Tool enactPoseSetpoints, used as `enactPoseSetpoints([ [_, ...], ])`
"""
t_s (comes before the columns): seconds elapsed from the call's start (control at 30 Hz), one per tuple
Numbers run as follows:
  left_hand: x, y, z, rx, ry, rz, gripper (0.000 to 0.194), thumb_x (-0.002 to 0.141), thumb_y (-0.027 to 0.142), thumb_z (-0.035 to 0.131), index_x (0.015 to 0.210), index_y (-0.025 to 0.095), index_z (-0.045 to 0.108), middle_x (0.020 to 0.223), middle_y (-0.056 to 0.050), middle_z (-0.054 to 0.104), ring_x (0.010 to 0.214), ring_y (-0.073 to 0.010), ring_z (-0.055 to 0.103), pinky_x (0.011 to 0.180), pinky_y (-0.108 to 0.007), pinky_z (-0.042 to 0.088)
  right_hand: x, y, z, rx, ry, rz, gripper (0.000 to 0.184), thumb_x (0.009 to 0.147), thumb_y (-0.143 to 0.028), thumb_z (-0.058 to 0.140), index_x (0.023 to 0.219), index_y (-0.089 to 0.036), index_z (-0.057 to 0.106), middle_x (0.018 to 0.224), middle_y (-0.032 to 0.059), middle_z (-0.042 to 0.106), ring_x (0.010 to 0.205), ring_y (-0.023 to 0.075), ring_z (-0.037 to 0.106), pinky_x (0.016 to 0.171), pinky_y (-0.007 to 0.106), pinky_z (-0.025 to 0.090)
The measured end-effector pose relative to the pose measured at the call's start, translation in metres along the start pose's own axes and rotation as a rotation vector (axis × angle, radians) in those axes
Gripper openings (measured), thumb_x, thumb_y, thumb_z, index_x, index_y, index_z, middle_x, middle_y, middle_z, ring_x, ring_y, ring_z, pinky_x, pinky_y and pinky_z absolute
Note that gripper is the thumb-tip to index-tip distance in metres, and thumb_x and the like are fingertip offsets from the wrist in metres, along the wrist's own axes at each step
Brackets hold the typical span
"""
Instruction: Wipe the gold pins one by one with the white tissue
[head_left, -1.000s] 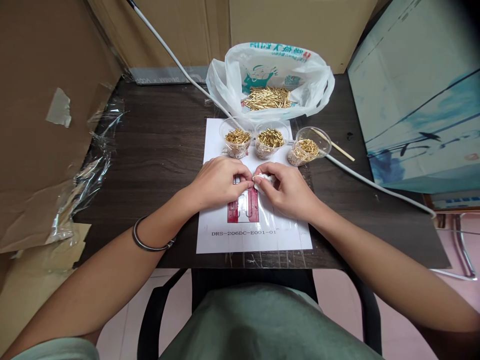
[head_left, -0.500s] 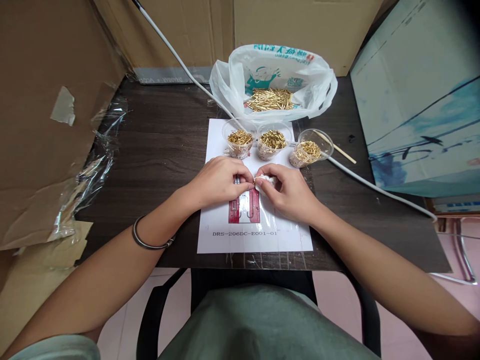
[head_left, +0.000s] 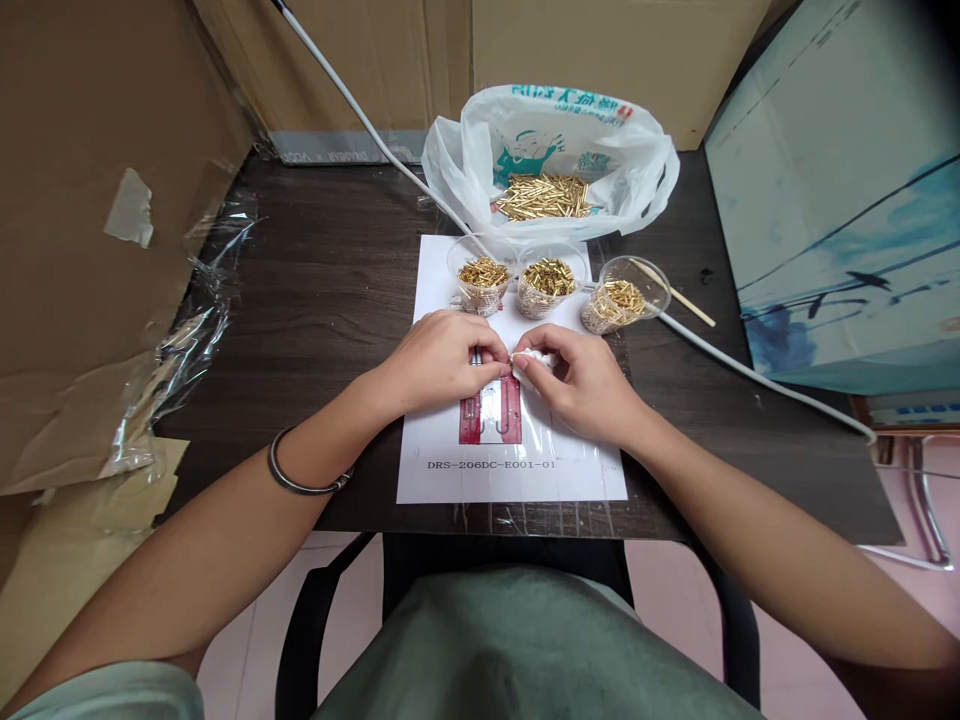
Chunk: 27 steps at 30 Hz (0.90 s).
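Note:
My left hand [head_left: 457,358] is closed in a pinch over the printed sheet [head_left: 442,485]. Its thumb and forefinger meet the fingertips of my right hand [head_left: 574,375]. Between the two sets of fingertips a tiny gold-coloured bit shows, too small to make out fully. A small white bumpy piece [head_left: 541,357] is held in the curled fingers of my right hand, which partly cover it. Below the hands lies a red-and-white printed picture [head_left: 491,415] on the sheet. Just beyond my fingers stand a left cup [head_left: 482,280], a middle cup [head_left: 550,282] and a tilted right cup [head_left: 619,300], each with small brass pins.
Behind the cups an open white plastic bag [head_left: 637,190] holds many brass pins [head_left: 544,196]. A white cable [head_left: 757,378] crosses the table [head_left: 315,290], with a thin wooden stick [head_left: 686,300] beside it. Cardboard [head_left: 360,70] walls the back and left; a painted panel [head_left: 847,230] stands right.
Both hands keep the same pinch at the same spot above the sheet. The whole view has shifted very slightly; otherwise little differs.

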<state>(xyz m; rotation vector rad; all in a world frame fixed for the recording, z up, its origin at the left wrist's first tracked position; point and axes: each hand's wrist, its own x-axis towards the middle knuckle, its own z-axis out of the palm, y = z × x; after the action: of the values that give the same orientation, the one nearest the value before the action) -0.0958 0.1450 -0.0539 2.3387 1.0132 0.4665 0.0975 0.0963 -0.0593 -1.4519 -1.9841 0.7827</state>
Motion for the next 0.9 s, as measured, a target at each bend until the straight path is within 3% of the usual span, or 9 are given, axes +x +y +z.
enactPoseSetpoints([
  [0.9,0.0012,-0.0042,-0.0011,-0.086,-0.024,0.053,0.01,0.082,0.021,0.069,0.084,0.018,0.078,0.078,-0.002,0.072,0.071,-0.0128,0.062,0.067,-0.026,0.043,0.004,-0.0031,-0.0032,0.055,-0.041,0.055,0.016,0.088,-0.028,0.056,0.089,-0.015,0.066,0.077,0.0001,0.065,0.058,0.0088,0.044,0.061,0.026,0.034],
])
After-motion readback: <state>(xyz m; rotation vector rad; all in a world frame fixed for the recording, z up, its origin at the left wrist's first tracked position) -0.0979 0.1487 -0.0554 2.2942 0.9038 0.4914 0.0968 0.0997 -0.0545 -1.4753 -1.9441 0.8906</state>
